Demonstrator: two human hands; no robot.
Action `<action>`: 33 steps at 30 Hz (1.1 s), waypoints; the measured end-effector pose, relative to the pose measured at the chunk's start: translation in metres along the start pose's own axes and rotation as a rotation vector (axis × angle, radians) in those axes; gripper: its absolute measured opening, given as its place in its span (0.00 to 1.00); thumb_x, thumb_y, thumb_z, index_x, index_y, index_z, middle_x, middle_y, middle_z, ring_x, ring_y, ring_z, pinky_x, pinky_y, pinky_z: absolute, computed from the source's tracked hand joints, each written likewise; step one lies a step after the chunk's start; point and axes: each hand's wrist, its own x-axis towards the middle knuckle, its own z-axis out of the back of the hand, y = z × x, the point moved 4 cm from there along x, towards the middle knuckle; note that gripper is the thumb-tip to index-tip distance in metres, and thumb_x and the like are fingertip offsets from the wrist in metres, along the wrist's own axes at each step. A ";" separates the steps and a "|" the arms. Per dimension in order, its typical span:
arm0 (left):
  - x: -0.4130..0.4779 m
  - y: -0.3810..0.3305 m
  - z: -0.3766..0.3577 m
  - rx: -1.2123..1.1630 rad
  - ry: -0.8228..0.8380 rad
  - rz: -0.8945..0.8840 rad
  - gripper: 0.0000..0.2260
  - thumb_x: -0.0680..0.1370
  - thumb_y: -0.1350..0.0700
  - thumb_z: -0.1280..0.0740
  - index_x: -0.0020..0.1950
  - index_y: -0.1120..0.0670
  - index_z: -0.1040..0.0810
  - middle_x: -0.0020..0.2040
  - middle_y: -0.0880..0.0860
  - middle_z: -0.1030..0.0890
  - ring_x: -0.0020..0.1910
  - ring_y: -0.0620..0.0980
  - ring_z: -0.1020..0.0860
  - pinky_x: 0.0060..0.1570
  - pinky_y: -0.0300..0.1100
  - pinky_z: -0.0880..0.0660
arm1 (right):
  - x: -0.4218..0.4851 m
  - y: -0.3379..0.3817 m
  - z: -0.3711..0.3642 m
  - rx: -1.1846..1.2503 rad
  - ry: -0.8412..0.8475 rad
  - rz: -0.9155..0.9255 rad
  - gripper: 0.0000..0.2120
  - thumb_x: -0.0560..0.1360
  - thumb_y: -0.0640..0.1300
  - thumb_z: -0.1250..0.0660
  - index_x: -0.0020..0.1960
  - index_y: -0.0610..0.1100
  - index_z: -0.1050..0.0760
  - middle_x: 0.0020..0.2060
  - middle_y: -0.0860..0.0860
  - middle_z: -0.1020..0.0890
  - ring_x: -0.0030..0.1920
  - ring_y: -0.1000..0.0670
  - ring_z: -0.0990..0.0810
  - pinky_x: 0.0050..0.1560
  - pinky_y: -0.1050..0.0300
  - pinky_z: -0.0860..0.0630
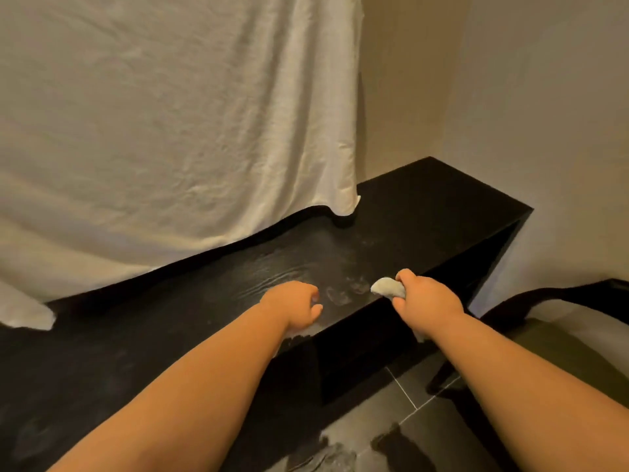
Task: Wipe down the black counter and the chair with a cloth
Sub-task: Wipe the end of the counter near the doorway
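Where we find the cloth (pixel 386 287): bunched small and pale in the right hand (pixel 425 298), at the front edge of the black counter (pixel 425 212), touching or just above the top; we cannot tell which.
Right hand: the fingers are curled round the cloth and grip it, and one rounded end sticks out toward the left hand.
Left hand (pixel 292 304): it holds nothing; the fingers are loosely curled and the heel rests on the counter top near the front edge, just beside the right hand.
Counter, worked part: pale smears (pixel 340 291) and faint streaks lie on the dark top between and just beyond the two hands; we take these for wiping marks, so this stretch looks begun.
Counter, remaining part: the far right end toward the corner and the near left stretch show few or no such marks; we judge that they are left to do.
Hanging sheet (pixel 170 114): a white sheet drapes onto the back of the counter, and the surface beneath it is hidden.
Chair (pixel 561 352): it stands to the right, apart from both hands; we judge it untouched.
Floor (pixel 408 390): dark tiles with patches (pixel 391 441) that look wet below the counter.
Progress: we place the task early, with the counter partly wiped and the chair not started.
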 end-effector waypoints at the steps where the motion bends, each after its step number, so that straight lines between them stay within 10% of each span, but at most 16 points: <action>1: -0.016 0.022 0.000 -0.009 -0.008 0.038 0.18 0.84 0.41 0.39 0.69 0.48 0.22 0.67 0.51 0.19 0.64 0.56 0.21 0.61 0.53 0.22 | 0.003 0.025 -0.003 0.001 0.006 0.039 0.11 0.79 0.54 0.38 0.60 0.53 0.33 0.43 0.52 0.21 0.40 0.47 0.20 0.40 0.46 0.19; 13: -0.209 0.183 -0.015 -0.209 -0.114 0.514 0.17 0.84 0.43 0.37 0.70 0.47 0.22 0.65 0.50 0.18 0.61 0.52 0.20 0.60 0.49 0.23 | -0.011 0.249 -0.028 0.059 0.037 0.503 0.15 0.78 0.54 0.35 0.64 0.53 0.31 0.51 0.50 0.20 0.43 0.45 0.20 0.42 0.47 0.20; 33: -0.426 0.205 -0.132 -0.443 -0.199 1.066 0.17 0.84 0.41 0.39 0.68 0.47 0.21 0.62 0.48 0.18 0.60 0.50 0.20 0.60 0.51 0.21 | -0.114 0.425 -0.103 0.007 0.250 1.011 0.18 0.80 0.55 0.34 0.68 0.55 0.32 0.47 0.55 0.21 0.42 0.52 0.20 0.40 0.51 0.19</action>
